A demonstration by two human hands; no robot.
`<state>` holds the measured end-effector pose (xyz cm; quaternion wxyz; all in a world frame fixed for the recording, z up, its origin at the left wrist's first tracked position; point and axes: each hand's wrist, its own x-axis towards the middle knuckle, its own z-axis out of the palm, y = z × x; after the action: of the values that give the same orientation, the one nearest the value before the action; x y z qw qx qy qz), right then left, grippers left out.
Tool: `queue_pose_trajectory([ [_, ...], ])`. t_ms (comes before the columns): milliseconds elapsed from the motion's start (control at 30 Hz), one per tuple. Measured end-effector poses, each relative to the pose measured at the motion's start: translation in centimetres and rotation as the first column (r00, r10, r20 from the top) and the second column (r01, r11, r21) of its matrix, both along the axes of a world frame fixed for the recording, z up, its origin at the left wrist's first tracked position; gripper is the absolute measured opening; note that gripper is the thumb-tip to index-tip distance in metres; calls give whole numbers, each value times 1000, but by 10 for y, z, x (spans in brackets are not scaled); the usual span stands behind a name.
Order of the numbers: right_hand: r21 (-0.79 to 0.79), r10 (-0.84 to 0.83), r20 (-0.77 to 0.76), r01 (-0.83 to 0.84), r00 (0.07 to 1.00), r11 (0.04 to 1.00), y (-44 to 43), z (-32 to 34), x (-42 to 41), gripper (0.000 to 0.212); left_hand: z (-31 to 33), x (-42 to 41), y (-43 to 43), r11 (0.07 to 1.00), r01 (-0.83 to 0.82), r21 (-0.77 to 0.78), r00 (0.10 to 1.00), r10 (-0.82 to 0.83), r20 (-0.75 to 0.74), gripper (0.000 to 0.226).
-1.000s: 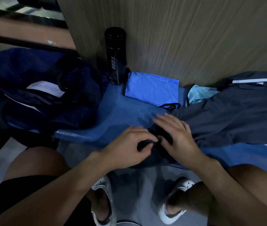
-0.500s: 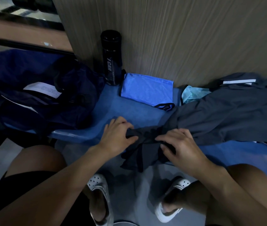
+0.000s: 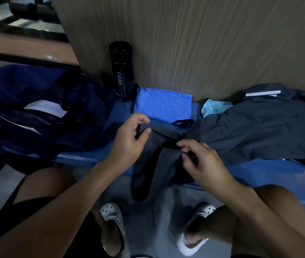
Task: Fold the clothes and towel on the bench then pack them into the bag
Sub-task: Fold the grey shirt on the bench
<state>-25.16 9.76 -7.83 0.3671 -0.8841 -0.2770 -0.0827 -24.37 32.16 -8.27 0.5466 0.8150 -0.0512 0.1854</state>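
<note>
Two hands are working one end of a dark grey garment (image 3: 259, 131) that is lying spread across the right half of the blue table (image 3: 269, 175). The left hand (image 3: 129, 140) is pinching a black-trimmed edge of it between thumb and forefinger; the right hand (image 3: 203, 164) is curling its fingers round a bunched fold just beside it. Below the hands, a loop of the cloth edged in black is hanging over the table's front edge. Near the wall, a pale reflective strip (image 3: 263, 93) is showing on the garment.

A folded blue towel (image 3: 162, 105) is lying flat against the wall, with a light teal cloth (image 3: 215, 108) peeking out between it and the garment. At the left, a navy bag (image 3: 36, 108) is sitting open on the table, a white paper label (image 3: 45, 108) showing inside; its print is too small to read. A black bottle (image 3: 121, 71) is standing upright between the bag and the towel, carrying white lettering that reads "I CAN".
</note>
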Motion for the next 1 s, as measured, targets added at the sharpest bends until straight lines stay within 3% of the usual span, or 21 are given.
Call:
queue_pose_trajectory([
  [367,180,122,108,-140,987,974,21,75,7,34,64,14,11,978,201,-47,979,-201,-8,19],
  [567,278,82,80,-101,993,955,33,82,11,24,77,1,10,948,196,-252,964,-233,-129,30],
  [667,276,65,116,-95,991,956,46,83,19,23,84,-1,16,859,224,-459,916,-347,-202,19],
  [700,266,60,132,-94,989,959,52,83,23,23,87,-2,18,864,237,-444,913,-354,-201,16],
  [800,238,44,122,-72,992,969,65,82,37,25,84,3,19,963,145,-228,974,-180,-141,10],
  [900,129,-2,30,-2,1000,992,64,69,48,40,66,21,26,972,-93,-214,984,56,-170,13],
  [1000,52,-66,11,65,998,997,46,44,51,48,38,50,45,960,-266,-84,944,242,-224,11],
])
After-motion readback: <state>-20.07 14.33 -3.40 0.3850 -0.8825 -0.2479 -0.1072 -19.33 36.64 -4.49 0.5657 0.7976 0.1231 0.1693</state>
